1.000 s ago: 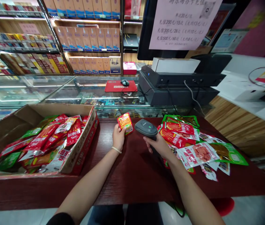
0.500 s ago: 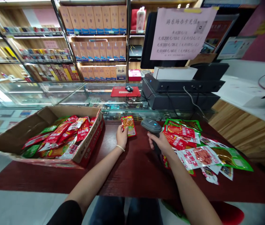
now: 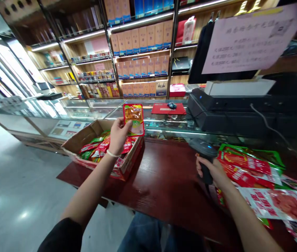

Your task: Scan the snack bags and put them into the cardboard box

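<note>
My left hand (image 3: 119, 136) pinches a small red-edged snack packet (image 3: 134, 117) with a clear window, held up in front of the near right corner of a cardboard box (image 3: 127, 168). Inside that box lie several red and green snack packets (image 3: 103, 143). In my right hand (image 3: 214, 171) is a dark barcode scanner (image 3: 203, 148) with a small blue light on top; its head points left, over the table. Just right of it, a loose pile of snack packets (image 3: 250, 168) lies partly behind my right forearm.
The dark red wooden table (image 3: 161, 178) stands against a glass display counter (image 3: 98, 106). On the counter are a red mouse pad (image 3: 159, 109), a mouse (image 3: 172, 105) and a black till (image 3: 211, 112) with a monitor bearing a pink paper sign (image 3: 245, 45). Shelves of boxes (image 3: 148, 38) rise behind.
My left hand has lifted the snack packet off the table and carried it left, toward the box. My right hand still holds the scanner. The view has turned left.
</note>
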`<state>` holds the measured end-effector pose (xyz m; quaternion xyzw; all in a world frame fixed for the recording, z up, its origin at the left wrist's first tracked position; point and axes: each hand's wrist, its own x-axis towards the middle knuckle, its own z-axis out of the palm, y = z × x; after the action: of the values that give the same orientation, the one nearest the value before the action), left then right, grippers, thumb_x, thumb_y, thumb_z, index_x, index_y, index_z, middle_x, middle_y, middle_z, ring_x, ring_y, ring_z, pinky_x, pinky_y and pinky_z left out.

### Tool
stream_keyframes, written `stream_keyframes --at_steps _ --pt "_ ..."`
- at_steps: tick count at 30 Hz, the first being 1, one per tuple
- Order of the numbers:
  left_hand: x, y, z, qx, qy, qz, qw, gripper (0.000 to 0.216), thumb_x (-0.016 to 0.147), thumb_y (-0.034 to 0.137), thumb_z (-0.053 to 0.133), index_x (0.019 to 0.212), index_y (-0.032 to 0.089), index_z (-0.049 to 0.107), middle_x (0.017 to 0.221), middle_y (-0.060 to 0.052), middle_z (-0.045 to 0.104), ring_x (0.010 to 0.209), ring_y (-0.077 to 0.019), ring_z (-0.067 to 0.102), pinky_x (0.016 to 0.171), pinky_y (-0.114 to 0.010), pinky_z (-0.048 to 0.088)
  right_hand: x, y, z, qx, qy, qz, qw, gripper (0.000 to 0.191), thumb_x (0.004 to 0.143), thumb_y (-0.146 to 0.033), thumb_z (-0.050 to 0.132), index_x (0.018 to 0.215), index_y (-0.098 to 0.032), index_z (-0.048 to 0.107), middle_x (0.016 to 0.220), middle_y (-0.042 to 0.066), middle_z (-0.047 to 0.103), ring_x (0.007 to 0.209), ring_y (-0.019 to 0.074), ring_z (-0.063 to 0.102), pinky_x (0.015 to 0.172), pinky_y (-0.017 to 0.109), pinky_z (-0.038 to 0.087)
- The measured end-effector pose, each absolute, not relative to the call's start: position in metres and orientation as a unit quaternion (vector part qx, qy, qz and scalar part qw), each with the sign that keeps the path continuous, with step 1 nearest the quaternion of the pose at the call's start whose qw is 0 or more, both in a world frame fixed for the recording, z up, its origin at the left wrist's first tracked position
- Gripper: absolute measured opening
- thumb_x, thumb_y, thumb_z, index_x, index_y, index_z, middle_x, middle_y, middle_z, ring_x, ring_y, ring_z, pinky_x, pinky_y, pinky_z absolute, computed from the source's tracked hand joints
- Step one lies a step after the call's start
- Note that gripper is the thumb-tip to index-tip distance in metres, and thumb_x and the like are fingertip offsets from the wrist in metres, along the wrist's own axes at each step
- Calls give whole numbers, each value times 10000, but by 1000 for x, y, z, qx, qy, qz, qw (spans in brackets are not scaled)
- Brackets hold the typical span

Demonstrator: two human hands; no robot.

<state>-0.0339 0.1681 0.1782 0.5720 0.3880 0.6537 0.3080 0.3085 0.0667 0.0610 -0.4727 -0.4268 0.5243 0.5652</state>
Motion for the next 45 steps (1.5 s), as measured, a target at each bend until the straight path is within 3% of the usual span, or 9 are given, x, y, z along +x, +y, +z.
stream_keyframes --at_steps 3,7,15,20,24,35,45 --pt "-92 186 173 579 463 637 211 351 771 357 668 1037 147 578 908 -45 657 825 -170 634 789 -316 508 303 67 62 -474 -424 533 558 302 788 -429 701 948 -221 550 567 -42 518 386 108 465 361 233 367" --pt "-136 205 148 581 541 600 99 395 735 288 677 1089 139 589 1067 -104 646 1028 -218 609 922 -371 470 296 67 64 -472 -429 539 550 286 780 -443 691 933 -238 562 561 -34 511 384 118 451 355 249 364" --pt "-117 199 147 617 497 591 151 294 820 346 587 1043 163 640 985 -77 693 907 -191 652 868 -339 502 298 72 59 -496 -440 512 546 329 780 -453 706 934 -201 562 567 -39 522 385 108 464 363 238 365" --pt "-56 169 174 717 469 502 120 229 830 352 590 969 198 687 918 -40 709 823 -186 651 817 -317 517 316 71 67 -527 -462 456 549 339 759 -470 710 877 -185 571 536 -48 529 359 99 472 350 219 366" --pt "17 159 173 777 393 471 143 231 842 330 588 1021 220 685 996 -34 701 899 -197 642 879 -331 502 341 64 78 -554 -435 427 568 340 733 -484 712 837 -204 549 516 -62 521 343 97 456 337 219 367" --pt "221 163 77 804 266 413 334 207 849 268 562 1018 227 674 1035 -62 699 954 -228 641 900 -371 494 421 36 88 -613 -320 309 653 290 732 -459 708 786 -252 512 515 -51 525 367 126 461 343 257 379" --pt "349 146 28 885 124 319 315 366 801 165 573 1161 194 628 1175 -130 627 1131 -273 566 1033 -426 412 465 6 82 -631 -212 219 713 310 743 -477 691 792 -254 482 539 -44 522 379 125 461 339 263 393"
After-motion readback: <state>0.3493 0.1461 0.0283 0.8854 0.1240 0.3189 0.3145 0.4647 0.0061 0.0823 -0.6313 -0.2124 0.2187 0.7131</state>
